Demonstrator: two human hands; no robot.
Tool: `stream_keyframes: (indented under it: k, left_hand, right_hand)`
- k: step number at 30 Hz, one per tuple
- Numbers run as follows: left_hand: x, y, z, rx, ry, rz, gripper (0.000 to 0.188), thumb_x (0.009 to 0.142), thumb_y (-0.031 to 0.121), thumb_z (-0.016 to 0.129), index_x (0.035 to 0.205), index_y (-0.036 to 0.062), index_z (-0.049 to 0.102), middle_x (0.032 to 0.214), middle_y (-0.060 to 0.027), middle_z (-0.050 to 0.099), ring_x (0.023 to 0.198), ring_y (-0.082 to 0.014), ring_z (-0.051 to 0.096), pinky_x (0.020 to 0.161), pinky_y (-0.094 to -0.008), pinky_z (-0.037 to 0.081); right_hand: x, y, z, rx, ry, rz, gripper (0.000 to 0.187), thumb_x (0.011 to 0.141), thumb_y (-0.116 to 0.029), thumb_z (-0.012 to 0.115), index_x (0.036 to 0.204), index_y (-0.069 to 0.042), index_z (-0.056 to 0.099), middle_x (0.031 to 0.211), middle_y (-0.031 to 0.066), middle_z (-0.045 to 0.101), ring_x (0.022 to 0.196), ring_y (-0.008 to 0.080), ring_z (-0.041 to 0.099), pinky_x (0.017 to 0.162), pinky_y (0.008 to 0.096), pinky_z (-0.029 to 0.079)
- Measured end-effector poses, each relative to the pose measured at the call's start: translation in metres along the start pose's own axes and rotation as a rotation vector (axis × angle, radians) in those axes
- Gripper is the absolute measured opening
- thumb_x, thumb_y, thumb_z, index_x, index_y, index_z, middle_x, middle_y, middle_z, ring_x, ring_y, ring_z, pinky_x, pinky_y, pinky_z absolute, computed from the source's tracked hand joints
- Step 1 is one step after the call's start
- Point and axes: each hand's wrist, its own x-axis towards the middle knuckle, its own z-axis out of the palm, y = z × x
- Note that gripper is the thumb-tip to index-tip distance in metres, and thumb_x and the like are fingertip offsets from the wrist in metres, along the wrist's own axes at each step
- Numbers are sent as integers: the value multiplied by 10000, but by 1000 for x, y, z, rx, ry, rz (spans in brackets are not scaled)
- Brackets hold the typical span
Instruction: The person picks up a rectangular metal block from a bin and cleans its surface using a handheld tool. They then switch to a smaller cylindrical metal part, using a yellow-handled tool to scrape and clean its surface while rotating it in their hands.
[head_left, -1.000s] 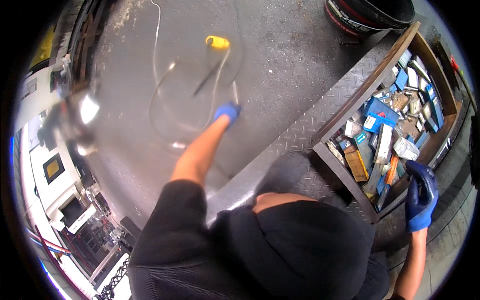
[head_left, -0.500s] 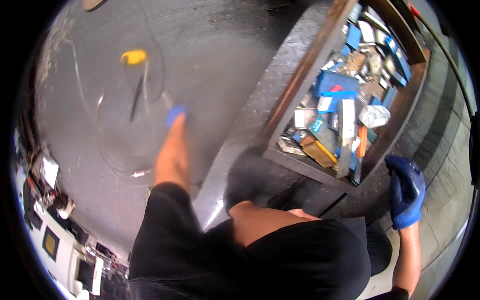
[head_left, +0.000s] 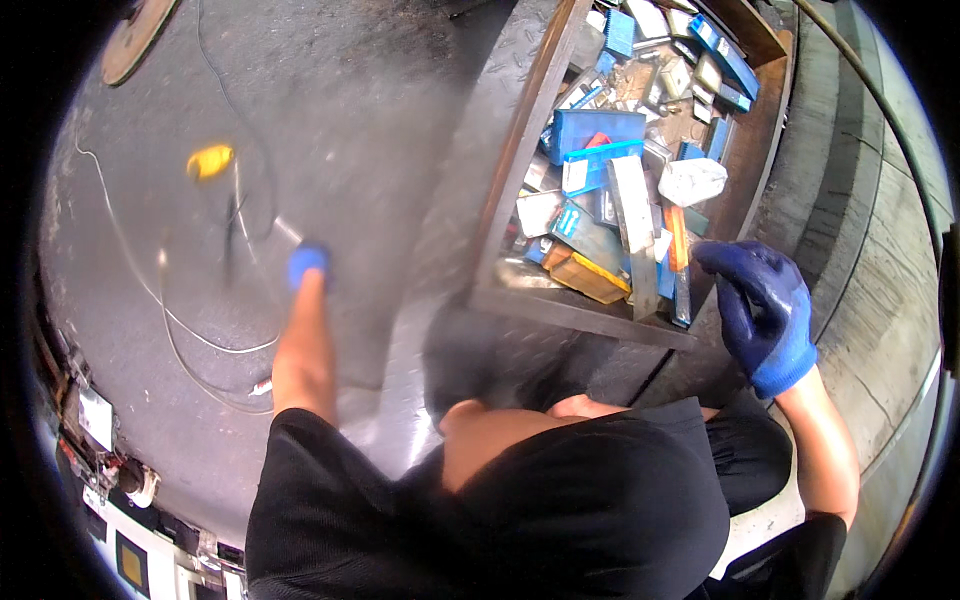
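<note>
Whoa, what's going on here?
A person in blue gloves is busy with both arms spread apart. The left hand is stretched out over the dark floor, close to a short pale rod; it's too blurry to tell whether it holds it. A yellow thing lies farther out. The right hand is loosely curled, with nothing showing in it, beside a wooden tray heaped with small cases, many of them blue.

Dark floor point(head_left: 340, 100) carries 1 yellow object point(head_left: 210, 161) and a pale cable point(head_left: 225, 349) — a wooden tray point(head_left: 580, 311) holds jumbled boxes point(head_left: 600, 130).
</note>
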Motion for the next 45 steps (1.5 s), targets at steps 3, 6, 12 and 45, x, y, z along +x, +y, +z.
stream_keyframes:
  k: [3,6,12,45]
  left_hand:
    - [5,26,-16,46,-111,-70,435,887,331,632,1202,52,741,1270,-227,697,1205,-380,678,973,-486,556]
    - [7,40,-16,5,-137,-128,439,912,316,612,1234,41,728,1338,-219,668,1268,-366,643,1018,-484,538]
    - [37,19,41,59,11,31,453,937,388,621,1204,42,737,1270,-211,708,1182,-372,691,963,-439,548]
    - [-536,184,-483,-369,-33,929,45,769,3,703,772,-40,719,791,-105,687,750,-163,624,693,-296,471]
  right_hand:
    - [4,-2,1,13,-7,-13,340,841,32,617,1150,-49,736,989,209,732,902,408,709,806,462,554]
    - [-2,0,-2,20,-12,7,345,839,24,616,1151,-56,739,982,211,731,895,406,708,793,467,552]
    - [-19,4,0,21,-1,39,352,820,22,626,1143,-62,737,965,205,730,865,403,705,770,474,544]
    - [72,-128,10,952,818,-416,120,849,-194,682,827,-77,674,823,199,703,776,406,701,715,508,559]
